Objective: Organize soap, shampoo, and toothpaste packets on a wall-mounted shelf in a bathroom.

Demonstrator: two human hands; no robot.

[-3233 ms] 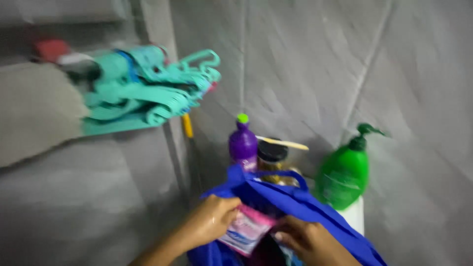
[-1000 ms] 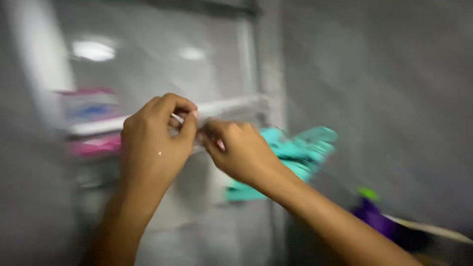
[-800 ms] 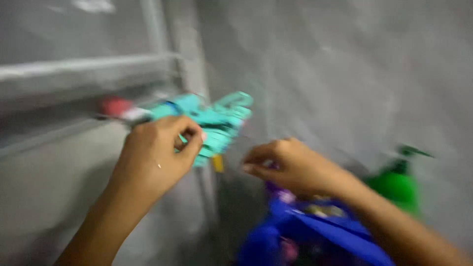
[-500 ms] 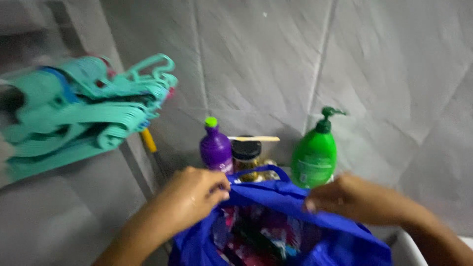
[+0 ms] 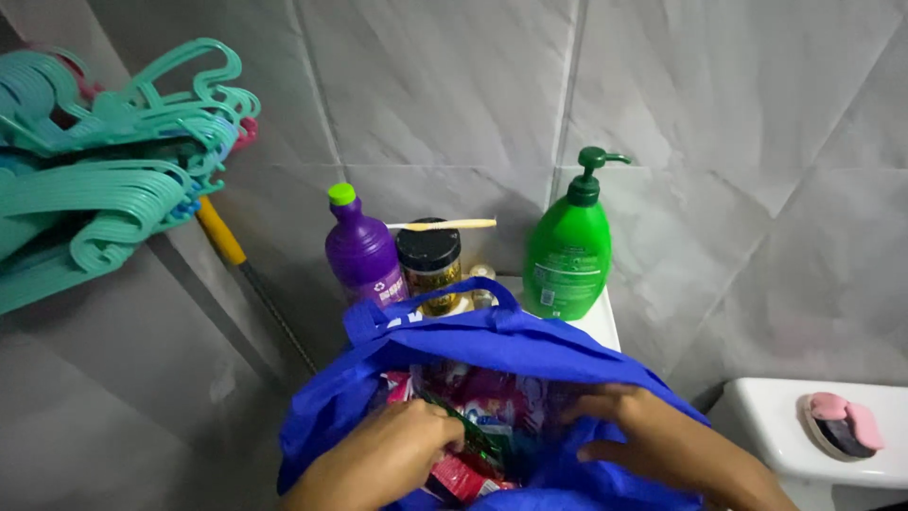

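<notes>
A bunch of teal hangers (image 5: 104, 161) hangs far up-left of the left hand (image 5: 392, 459), which is sunk in the blue bag (image 5: 492, 345), fingers curled around red and green packets (image 5: 468, 454). Beyond the bag stand a purple bottle (image 5: 359, 251), a dark-lidded jar (image 5: 430, 270) and a green pump bottle (image 5: 567, 251). The right hand (image 5: 648, 440) presses the bag's inner wall — fingers spread, holding nothing I can make out.
</notes>
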